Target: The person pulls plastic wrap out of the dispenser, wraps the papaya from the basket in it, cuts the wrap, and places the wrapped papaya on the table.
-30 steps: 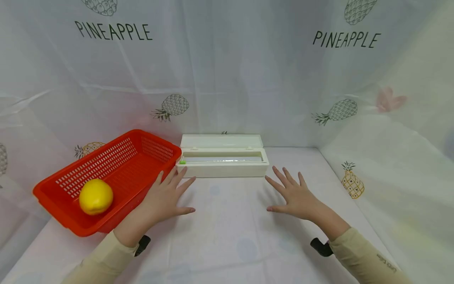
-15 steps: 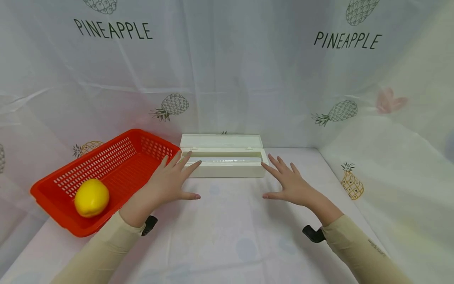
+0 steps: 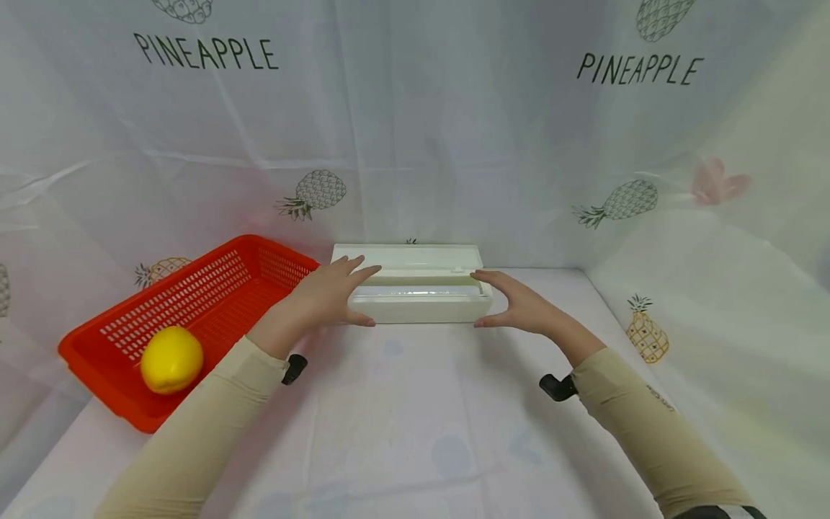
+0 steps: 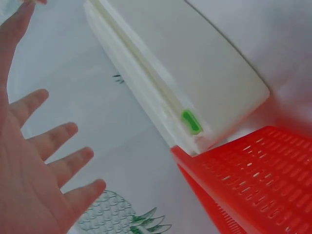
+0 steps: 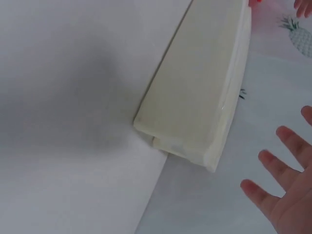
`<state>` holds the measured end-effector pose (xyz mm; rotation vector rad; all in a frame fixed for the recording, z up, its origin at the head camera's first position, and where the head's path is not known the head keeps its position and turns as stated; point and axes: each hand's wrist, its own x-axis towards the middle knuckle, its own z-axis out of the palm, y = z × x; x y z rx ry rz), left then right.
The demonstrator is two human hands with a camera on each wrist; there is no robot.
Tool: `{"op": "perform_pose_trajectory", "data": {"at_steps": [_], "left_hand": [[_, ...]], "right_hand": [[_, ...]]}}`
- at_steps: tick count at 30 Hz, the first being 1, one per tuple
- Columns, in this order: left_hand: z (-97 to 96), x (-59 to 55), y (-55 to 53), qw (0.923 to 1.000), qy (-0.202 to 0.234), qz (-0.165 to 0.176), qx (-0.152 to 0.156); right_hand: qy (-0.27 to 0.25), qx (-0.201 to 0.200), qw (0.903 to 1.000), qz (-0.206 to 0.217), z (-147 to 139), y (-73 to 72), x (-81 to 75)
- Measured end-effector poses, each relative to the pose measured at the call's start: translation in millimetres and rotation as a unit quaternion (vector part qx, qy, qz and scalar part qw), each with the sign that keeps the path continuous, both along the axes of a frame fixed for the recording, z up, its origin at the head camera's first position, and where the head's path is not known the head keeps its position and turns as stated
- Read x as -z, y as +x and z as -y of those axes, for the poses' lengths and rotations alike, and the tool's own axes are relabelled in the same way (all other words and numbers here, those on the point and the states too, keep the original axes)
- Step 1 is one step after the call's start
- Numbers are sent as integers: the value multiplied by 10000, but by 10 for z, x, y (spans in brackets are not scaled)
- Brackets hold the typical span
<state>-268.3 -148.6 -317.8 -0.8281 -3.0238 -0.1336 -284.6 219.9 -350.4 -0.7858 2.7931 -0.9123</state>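
Observation:
A long white cling film dispenser box (image 3: 421,310) stands at the back of the table, its lid (image 3: 415,255) raised and a shiny film roll (image 3: 418,291) inside. My left hand (image 3: 320,295) is at the box's left end, overlapping it in the head view, fingers spread and thumb low. At the right end hovers my right hand (image 3: 519,303), thumb apart from the fingers, fingertips right by the rim. Neither hand holds anything. The left wrist view shows a green slider (image 4: 191,122) at the box's left corner.
A red plastic basket (image 3: 188,288) stands at the left with a yellow lemon (image 3: 171,360) in it; its corner sits close to the box's left end. A white pineapple-print cloth (image 3: 415,144) hangs directly behind the box.
Both hands have moved forward from over the near tabletop to the two ends of the white box. Their fingers are less spread than before. Basket, lemon and box have stayed put.

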Motion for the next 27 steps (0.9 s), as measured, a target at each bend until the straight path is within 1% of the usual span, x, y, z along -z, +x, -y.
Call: {"op": "perform_pose_trajectory", "data": {"at_steps": [5, 9, 12, 16, 21, 25, 27], "left_hand": [[-32, 45, -205, 9982, 318, 502, -65], [-48, 69, -338, 9945, 544, 884, -126], [-55, 59, -416, 9926, 528, 1091, -92], [-58, 63, -527, 9903, 375, 1340, 16], [-56, 57, -626, 9872, 316, 1559, 133], [-55, 57, -670, 9850, 322, 1688, 180], [-57, 55, -682, 9842, 317, 1738, 141]], "right_hand": [[-37, 42, 9997, 226, 2, -226, 9], [-229, -234, 9991, 285, 49, -418, 13], [-254, -445, 9982, 321, 100, -549, 10], [-39, -561, 9977, 376, 156, -695, 29], [273, -498, 9968, 560, 217, -860, 76], [476, -479, 9953, 692, 253, -974, 122], [549, -526, 9946, 705, 267, -1028, 147]]}}
